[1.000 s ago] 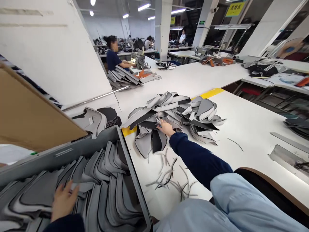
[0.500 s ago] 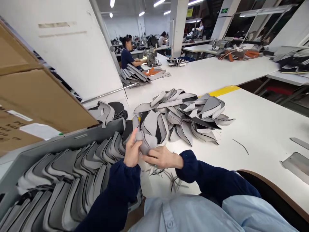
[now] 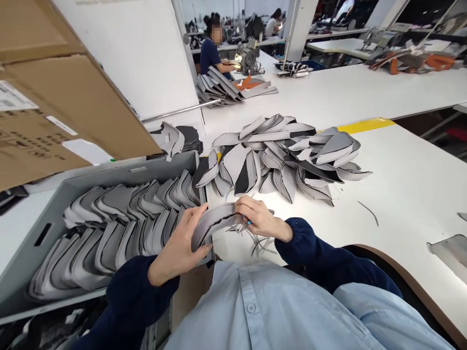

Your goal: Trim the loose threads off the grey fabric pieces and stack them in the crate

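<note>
A curved grey fabric piece with a dark edge (image 3: 215,217) stretches between my two hands above the table's near edge. My left hand (image 3: 179,245) has its left end between the thumb and the long fingers. With bent fingers, my right hand (image 3: 257,216) pinches the right end. A small blue spot shows at the right fingers; what it belongs to I cannot make out. Below the right hand lie thin dark trimmings (image 3: 260,243). Beyond both hands is a heap of similar grey and black pieces (image 3: 280,155).
At the left, a grey plastic crate (image 3: 54,204) holds rows of curved grey pieces (image 3: 116,238). A cardboard box (image 3: 87,102) stands behind it. Yellow tape (image 3: 365,126) crosses the white table (image 3: 394,180). Farther back, a person (image 3: 211,53) sits at a sewing machine (image 3: 250,56).
The fabric piece has come lower and nearer to me, now stretched out lengthwise. My left hand has moved down and left; my right hand has moved slightly up and right. The view has shifted left.
</note>
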